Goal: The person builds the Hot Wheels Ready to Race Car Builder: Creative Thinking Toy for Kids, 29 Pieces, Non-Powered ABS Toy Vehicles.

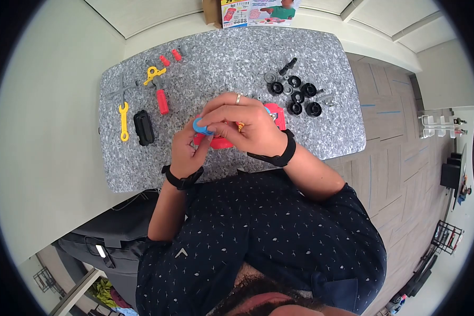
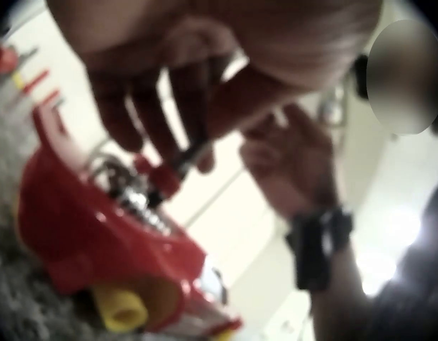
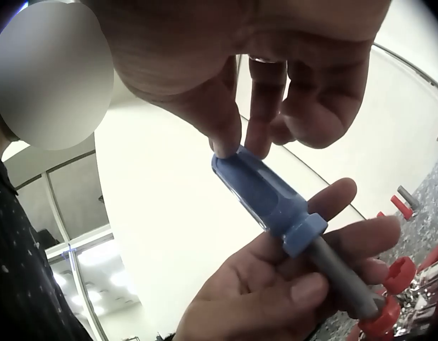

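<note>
A toy screwdriver with a blue handle [image 3: 258,192] and grey shaft [image 3: 343,277] slants down in the right wrist view. My right hand [image 1: 250,126] pinches the handle's top end between thumb and fingers. Lower down, the left hand [image 1: 183,152] holds the screwdriver by its shaft, thumb [image 3: 304,293] on one side and fingers behind. The shaft's tip meets a red bolt-like piece [image 3: 381,320], with a second red piece [image 3: 401,275] close by. Below the hands sits a red toy car [image 2: 98,213] with a silvery engine part [image 2: 137,202]; in the head view the hands cover much of it.
Left on the speckled table [image 1: 210,58] lie a yellow wrench [image 1: 124,122], a red-handled hammer [image 1: 162,101], a black plastic part [image 1: 144,128] and red bolts [image 1: 164,60]. Several black wheels [image 1: 314,109] are grouped at the right. A printed box [image 1: 258,13] stands behind.
</note>
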`<action>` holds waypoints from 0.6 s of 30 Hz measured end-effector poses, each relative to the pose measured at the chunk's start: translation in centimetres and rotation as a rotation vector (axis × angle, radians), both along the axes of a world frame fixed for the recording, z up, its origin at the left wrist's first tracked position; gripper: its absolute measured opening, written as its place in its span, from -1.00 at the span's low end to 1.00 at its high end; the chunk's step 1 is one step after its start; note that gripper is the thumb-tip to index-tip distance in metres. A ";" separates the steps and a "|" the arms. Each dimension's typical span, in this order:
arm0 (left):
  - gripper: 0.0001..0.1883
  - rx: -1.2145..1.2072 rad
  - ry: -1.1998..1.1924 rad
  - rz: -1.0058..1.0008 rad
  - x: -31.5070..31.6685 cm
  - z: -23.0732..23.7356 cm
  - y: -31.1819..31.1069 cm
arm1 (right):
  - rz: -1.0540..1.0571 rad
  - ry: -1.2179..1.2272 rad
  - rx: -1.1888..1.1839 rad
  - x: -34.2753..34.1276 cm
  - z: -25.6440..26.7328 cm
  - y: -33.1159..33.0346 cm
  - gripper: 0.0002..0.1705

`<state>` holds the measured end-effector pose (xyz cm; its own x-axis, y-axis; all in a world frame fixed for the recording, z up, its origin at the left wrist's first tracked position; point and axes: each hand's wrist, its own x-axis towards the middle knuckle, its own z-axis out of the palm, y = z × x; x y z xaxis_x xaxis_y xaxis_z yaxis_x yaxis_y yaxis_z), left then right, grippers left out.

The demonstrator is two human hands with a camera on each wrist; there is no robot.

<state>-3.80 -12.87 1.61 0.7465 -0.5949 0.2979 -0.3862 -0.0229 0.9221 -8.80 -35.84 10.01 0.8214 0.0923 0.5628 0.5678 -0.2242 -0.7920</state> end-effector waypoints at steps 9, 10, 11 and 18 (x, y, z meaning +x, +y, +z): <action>-0.56 0.024 0.114 0.007 -0.3 -0.3 0.0 | -0.022 -0.078 -0.057 0.4 -0.1 0.0 -0.71; -0.55 0.028 0.090 -0.006 -0.2 -0.2 0.0 | -0.012 -0.104 -0.103 0.4 -0.3 -0.1 -0.70; -0.53 0.032 0.065 -0.019 -0.1 -0.1 0.0 | 0.010 -0.075 -0.094 0.3 -0.4 -0.2 -0.66; -0.26 0.291 -0.192 0.030 0.2 1.5 -0.6 | 0.025 -0.004 -0.080 -0.2 0.2 -0.4 -0.56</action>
